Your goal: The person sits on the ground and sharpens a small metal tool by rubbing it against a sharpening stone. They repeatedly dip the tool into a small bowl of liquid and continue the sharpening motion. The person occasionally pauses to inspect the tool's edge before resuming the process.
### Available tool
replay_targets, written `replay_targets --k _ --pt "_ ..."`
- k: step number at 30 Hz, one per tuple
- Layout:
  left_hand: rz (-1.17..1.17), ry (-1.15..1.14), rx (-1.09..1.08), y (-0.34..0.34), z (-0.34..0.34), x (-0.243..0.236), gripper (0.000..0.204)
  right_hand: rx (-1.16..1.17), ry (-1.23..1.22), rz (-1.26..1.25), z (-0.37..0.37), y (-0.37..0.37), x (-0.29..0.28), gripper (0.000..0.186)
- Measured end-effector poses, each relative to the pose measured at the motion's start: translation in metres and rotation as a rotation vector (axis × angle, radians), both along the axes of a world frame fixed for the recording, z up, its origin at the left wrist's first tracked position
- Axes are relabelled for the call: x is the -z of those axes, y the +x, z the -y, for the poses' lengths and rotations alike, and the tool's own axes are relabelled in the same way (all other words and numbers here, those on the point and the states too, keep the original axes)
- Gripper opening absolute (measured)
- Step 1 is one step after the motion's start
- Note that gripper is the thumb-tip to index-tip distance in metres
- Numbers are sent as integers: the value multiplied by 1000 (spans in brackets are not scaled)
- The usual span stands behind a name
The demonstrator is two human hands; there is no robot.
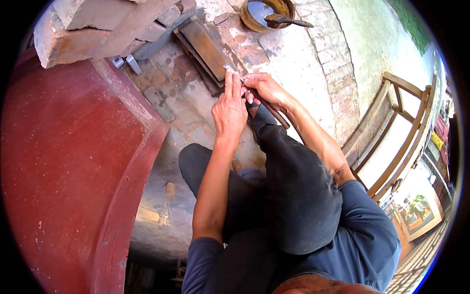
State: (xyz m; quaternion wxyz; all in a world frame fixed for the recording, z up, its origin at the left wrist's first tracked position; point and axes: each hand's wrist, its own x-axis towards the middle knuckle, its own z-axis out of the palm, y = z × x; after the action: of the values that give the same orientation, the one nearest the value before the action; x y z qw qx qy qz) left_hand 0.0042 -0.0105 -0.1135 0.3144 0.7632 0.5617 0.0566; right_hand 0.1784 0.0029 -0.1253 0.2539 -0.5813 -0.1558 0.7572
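What looks like a chisel with a long dark wooden handle (pixel 276 113) slants across the near end of a flat brown whetstone (pixel 208 46). My left hand (pixel 229 110) presses its outstretched first fingers together on the bright metal end, at the stone's near right corner. Close beside it, my right hand (pixel 267 89) is closed round the tool where the handle begins. The handle's butt sticks out below my right palm, toward my raised knee. My fingers hide most of the blade.
A round bowl of dark liquid (pixel 248 19) stands beyond the stone, a wooden paddle-like tool (pixel 291 21) across its rim. Stacked bricks (pixel 83 46) and a big red surface (pixel 73 161) flank me on the left. A wooden frame (pixel 416 122) stands at right.
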Motion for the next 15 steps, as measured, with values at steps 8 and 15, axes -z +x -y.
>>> replay_targets --k 8,15 --pt "-21 25 -4 6 -3 -5 84 -387 744 1015 20 -16 -8 46" --pt "-57 -11 -75 17 -5 -5 92 -692 739 1163 10 -17 -42 60"
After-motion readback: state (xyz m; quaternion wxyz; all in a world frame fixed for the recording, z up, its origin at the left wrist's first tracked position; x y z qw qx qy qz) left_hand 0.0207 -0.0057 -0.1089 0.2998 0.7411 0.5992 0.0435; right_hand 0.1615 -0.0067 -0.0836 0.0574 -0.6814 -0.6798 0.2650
